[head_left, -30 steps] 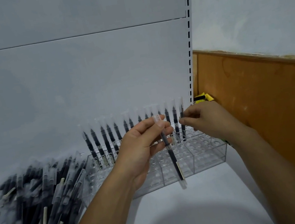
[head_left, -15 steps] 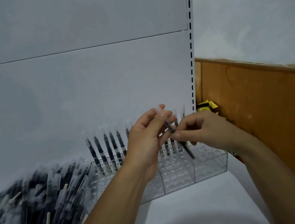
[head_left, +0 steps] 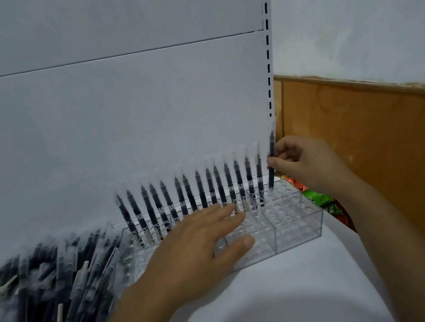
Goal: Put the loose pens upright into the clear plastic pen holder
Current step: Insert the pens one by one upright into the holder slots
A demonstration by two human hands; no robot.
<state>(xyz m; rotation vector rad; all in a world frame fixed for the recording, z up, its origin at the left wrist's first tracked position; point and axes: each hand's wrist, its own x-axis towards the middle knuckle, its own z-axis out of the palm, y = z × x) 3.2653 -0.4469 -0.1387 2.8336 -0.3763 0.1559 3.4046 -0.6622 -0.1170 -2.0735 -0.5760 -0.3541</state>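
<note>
A clear plastic pen holder [head_left: 295, 227] with rows of round holes stands on the white shelf against the back panel. Its back row holds several upright black pens [head_left: 201, 190] with clear caps. My right hand [head_left: 304, 162] pinches one black pen [head_left: 271, 160] upright, its lower end in a hole at the holder's far right back corner. My left hand [head_left: 193, 254] hovers flat over the holder's front left part, fingers spread, holding nothing. A big pile of loose black pens [head_left: 37, 297] lies at the left.
A white slotted shelf upright [head_left: 268, 39] rises behind the holder's right end. A brown wooden board [head_left: 372, 148] closes the right side. Colourful packets [head_left: 321, 198] lie in the gap between holder and board. White shelf surface [head_left: 272, 305] lies in front.
The pen passed from my left hand to my right, which carried it to the holder's right back corner. My left hand opened and dropped down over the holder.
</note>
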